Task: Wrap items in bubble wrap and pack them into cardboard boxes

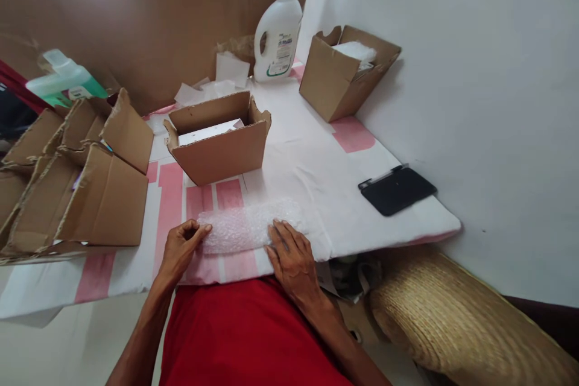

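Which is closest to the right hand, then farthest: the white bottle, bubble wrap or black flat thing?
1. The bubble wrap, touching the right hand.
2. The black flat thing, off to the right.
3. The white bottle, far back by the wall.

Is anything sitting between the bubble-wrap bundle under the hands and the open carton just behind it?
Nothing visible does. The left hand and right hand both touch the bubble-wrap bundle; only table cover shows between it and the open carton. The black case lies well to the right.

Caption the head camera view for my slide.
Left hand pinches and right hand presses a bubble wrap bundle on the table, open box behind.
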Action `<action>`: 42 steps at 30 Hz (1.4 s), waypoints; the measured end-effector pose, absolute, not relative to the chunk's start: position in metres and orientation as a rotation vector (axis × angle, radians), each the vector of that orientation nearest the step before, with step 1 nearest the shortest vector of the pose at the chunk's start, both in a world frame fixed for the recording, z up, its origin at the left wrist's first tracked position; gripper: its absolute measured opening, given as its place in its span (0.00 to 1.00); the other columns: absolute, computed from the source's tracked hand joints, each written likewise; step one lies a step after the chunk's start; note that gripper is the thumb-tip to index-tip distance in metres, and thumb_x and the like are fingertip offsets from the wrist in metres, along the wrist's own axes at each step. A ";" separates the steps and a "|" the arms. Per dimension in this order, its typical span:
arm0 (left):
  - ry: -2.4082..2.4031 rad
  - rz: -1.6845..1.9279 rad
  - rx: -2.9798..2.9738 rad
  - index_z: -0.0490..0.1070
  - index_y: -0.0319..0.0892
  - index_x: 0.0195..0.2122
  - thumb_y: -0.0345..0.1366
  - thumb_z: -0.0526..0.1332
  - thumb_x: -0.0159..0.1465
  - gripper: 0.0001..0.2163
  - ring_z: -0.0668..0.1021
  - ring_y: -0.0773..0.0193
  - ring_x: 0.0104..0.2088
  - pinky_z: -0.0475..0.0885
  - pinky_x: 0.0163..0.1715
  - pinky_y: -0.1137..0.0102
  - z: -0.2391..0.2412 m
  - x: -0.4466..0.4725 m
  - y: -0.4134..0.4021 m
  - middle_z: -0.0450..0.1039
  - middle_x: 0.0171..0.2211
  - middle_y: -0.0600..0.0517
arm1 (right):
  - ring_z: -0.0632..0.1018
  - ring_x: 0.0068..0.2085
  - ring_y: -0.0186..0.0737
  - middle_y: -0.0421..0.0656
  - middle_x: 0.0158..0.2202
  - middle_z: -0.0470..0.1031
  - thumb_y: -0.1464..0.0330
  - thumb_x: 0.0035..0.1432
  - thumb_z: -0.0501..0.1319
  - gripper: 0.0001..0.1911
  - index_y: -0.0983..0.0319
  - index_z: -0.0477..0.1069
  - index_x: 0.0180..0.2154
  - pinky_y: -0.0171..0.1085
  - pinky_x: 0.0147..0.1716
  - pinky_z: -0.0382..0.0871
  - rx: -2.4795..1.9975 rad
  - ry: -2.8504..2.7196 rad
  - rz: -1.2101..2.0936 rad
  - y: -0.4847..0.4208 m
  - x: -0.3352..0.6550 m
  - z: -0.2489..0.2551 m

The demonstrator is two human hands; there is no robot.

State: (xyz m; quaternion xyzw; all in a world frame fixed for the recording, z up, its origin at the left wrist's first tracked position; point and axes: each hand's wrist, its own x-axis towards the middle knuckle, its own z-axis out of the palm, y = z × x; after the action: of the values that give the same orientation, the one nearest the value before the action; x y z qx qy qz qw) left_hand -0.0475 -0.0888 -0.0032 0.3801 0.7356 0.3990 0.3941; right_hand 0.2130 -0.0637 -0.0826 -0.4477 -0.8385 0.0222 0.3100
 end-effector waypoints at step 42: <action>1.481 0.923 0.831 0.70 0.40 0.45 0.53 0.70 0.53 0.26 0.83 0.58 0.37 0.77 0.42 0.63 -0.003 0.044 -0.053 0.80 0.39 0.45 | 0.77 0.52 0.51 0.55 0.49 0.79 0.70 0.69 0.56 0.16 0.68 0.74 0.54 0.48 0.51 0.76 -0.983 -2.167 0.226 -0.082 0.213 -0.059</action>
State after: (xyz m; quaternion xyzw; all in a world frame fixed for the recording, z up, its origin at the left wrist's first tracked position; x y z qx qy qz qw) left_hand 0.0442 -0.0535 -0.0030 0.3537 0.6306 0.3927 0.5683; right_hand 0.2133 -0.0823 -0.0593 -0.3826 -0.8434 0.0880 0.3667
